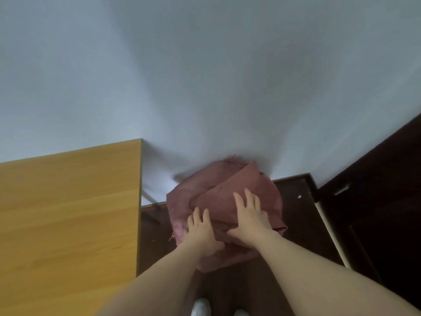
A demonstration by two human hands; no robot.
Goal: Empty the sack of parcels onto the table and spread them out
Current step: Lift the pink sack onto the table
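One dusty-pink woven sack (224,202) sits on the dark wooden floor (296,215) against a pale wall (205,76), just right of one light wooden bench (68,213). Its contents are hidden; no parcel shows. Two bare hands rest on the sack's top. The left hand (201,231) lies flat with fingers spread. The right hand (250,215) also presses down, fingers splayed. Neither grip closes on the cloth. The bench is cut off at the left edge. Two white shoe tips (200,307) peek in below.

Dusty-pink sack (227,197), honey-yellow wood-grain table (68,213), dark brown floor (296,213), pale grey wall (205,76)
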